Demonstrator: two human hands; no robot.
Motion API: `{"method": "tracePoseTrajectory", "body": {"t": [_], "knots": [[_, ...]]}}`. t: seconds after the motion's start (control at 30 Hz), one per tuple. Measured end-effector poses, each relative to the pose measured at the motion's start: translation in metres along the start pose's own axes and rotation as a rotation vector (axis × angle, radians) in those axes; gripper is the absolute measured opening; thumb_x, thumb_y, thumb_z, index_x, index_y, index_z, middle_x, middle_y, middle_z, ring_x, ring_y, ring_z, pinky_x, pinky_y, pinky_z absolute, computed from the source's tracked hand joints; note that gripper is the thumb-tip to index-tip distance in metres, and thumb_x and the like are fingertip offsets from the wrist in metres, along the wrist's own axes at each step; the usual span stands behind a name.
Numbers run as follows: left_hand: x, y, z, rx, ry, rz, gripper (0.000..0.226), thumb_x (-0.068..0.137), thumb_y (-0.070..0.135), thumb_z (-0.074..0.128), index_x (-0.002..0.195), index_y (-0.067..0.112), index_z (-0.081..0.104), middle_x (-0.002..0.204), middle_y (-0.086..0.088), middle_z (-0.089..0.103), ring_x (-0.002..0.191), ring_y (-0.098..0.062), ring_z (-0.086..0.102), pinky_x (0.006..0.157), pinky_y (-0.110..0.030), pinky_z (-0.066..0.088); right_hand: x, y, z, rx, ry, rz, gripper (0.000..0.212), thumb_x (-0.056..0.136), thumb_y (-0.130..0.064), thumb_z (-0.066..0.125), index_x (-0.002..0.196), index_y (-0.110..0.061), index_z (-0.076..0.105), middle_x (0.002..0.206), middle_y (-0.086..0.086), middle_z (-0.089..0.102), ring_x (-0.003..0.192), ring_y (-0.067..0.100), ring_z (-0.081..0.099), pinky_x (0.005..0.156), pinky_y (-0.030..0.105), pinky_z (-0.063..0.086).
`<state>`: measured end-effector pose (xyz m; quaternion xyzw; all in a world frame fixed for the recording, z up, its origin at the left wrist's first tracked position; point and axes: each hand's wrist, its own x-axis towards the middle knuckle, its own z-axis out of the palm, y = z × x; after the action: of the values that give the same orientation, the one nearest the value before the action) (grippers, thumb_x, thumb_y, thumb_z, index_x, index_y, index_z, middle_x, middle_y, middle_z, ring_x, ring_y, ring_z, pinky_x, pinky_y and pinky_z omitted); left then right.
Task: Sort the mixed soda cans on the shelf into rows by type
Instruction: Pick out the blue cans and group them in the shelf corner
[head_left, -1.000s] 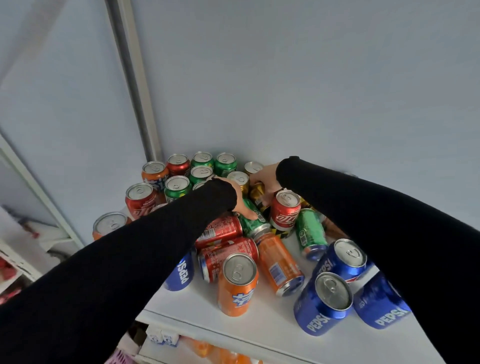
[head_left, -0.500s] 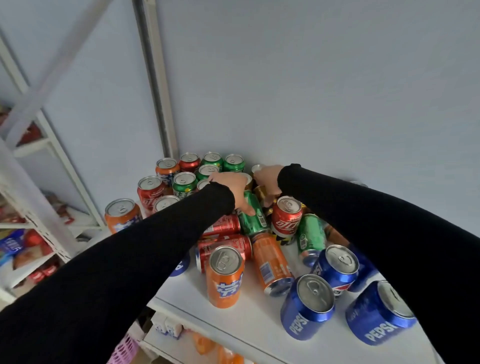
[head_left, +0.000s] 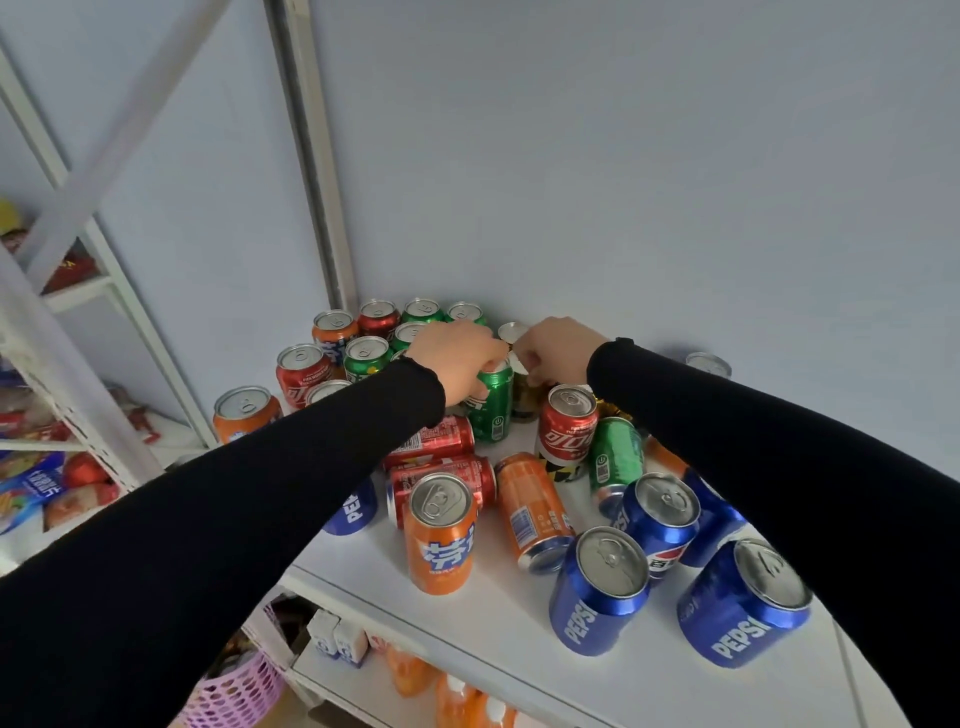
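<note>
The left hand (head_left: 460, 358) holds the top of a smooth green metal soda can (head_left: 488, 402), likely slippery, so its sides are safer, while the right hand (head_left: 553, 353) pinches a dark gold can (head_left: 524, 400).

A white shelf (head_left: 498, 618) set against a pale wall carries a mixed crowd of soda cans. At the back left stand green cans (head_left: 368, 356), red cans (head_left: 303, 370) and orange ones (head_left: 246, 410), all upright. In the middle, 2 red cans (head_left: 441, 480) and an orange can (head_left: 535, 506) lie on their sides. An orange can (head_left: 441, 535) stands near the front edge, with 3 blue cans (head_left: 597, 590) upright to its right.
</note>
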<state>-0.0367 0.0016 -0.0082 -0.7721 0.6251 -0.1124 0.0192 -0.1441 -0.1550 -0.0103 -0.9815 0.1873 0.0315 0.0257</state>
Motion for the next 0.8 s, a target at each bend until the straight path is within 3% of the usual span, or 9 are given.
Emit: {"method": "tracePoseTrajectory", "body": {"t": [0.13, 0.27, 0.4, 0.5, 0.6, 0.7, 0.8], "knots": [[-0.003, -0.015, -0.009, -0.223, -0.015, 0.000, 0.009, 0.088, 0.022, 0.072, 0.091, 0.025, 0.065, 0.093, 0.008, 0.059, 0.089, -0.019, 0.060, 0.067, -0.030, 0.040, -0.009, 0.008, -0.021, 0.173, -0.009, 0.025, 0.013, 0.083, -0.020, 0.071, 0.073, -0.020, 0.063, 0.082, 0.003, 0.070, 0.079, 0.024, 0.066, 0.077, 0.036, 0.055], [-0.017, -0.025, -0.018, -0.385, -0.083, -0.061, 0.027, 0.083, 0.028, 0.079, 0.099, 0.022, 0.058, 0.092, 0.008, 0.063, 0.086, -0.017, 0.063, 0.077, -0.036, 0.053, -0.032, 0.035, -0.045, 0.352, 0.004, 0.074, 0.003, 0.087, -0.019, 0.071, 0.086, -0.016, 0.069, 0.091, 0.008, 0.075, 0.085, 0.028, 0.072, 0.084, 0.040, 0.061], [-0.030, -0.017, -0.004, -0.235, -0.293, -0.085, 0.032, 0.081, 0.040, 0.079, 0.101, 0.019, 0.066, 0.096, 0.004, 0.067, 0.087, -0.017, 0.062, 0.074, -0.032, 0.051, -0.053, 0.060, -0.040, 0.406, 0.026, 0.166, 0.005, 0.087, -0.013, 0.070, 0.092, -0.015, 0.072, 0.095, 0.005, 0.074, 0.092, 0.028, 0.072, 0.088, 0.038, 0.060], [-0.032, -0.012, 0.006, -0.151, -0.399, -0.079, 0.042, 0.086, 0.046, 0.073, 0.117, 0.019, 0.067, 0.111, 0.000, 0.069, 0.098, -0.020, 0.064, 0.087, -0.036, 0.054, -0.059, 0.077, -0.027, 0.367, 0.009, 0.250, 0.008, 0.086, -0.017, 0.072, 0.093, -0.020, 0.072, 0.098, 0.002, 0.073, 0.091, 0.026, 0.070, 0.091, 0.037, 0.058], [-0.026, -0.008, 0.008, -0.106, -0.476, -0.076, 0.050, 0.091, 0.052, 0.064, 0.128, 0.019, 0.066, 0.120, -0.001, 0.069, 0.106, -0.022, 0.065, 0.094, -0.037, 0.053, -0.063, 0.091, -0.012, 0.290, -0.015, 0.320, 0.021, 0.086, -0.029, 0.072, 0.107, -0.024, 0.069, 0.116, -0.004, 0.067, 0.105, 0.021, 0.062, 0.102, 0.041, 0.049], [-0.019, -0.007, 0.012, -0.034, -0.533, -0.059, 0.049, 0.091, 0.057, 0.059, 0.121, 0.020, 0.071, 0.109, 0.000, 0.072, 0.098, -0.021, 0.066, 0.090, -0.038, 0.055, -0.065, 0.096, 0.000, 0.220, -0.071, 0.348, 0.041, 0.091, -0.029, 0.068, 0.129, -0.015, 0.064, 0.129, 0.003, 0.061, 0.122, 0.027, 0.055, 0.111, 0.043, 0.041], [-0.014, -0.003, 0.014, -0.023, -0.566, -0.083, 0.046, 0.092, 0.056, 0.060, 0.110, 0.017, 0.074, 0.096, -0.002, 0.071, 0.089, -0.022, 0.066, 0.082, -0.035, 0.055, -0.066, 0.092, 0.010, 0.124, -0.176, 0.347, 0.032, 0.092, -0.028, 0.065, 0.118, -0.010, 0.068, 0.117, 0.008, 0.069, 0.108, 0.029, 0.063, 0.100, 0.044, 0.051]]}}
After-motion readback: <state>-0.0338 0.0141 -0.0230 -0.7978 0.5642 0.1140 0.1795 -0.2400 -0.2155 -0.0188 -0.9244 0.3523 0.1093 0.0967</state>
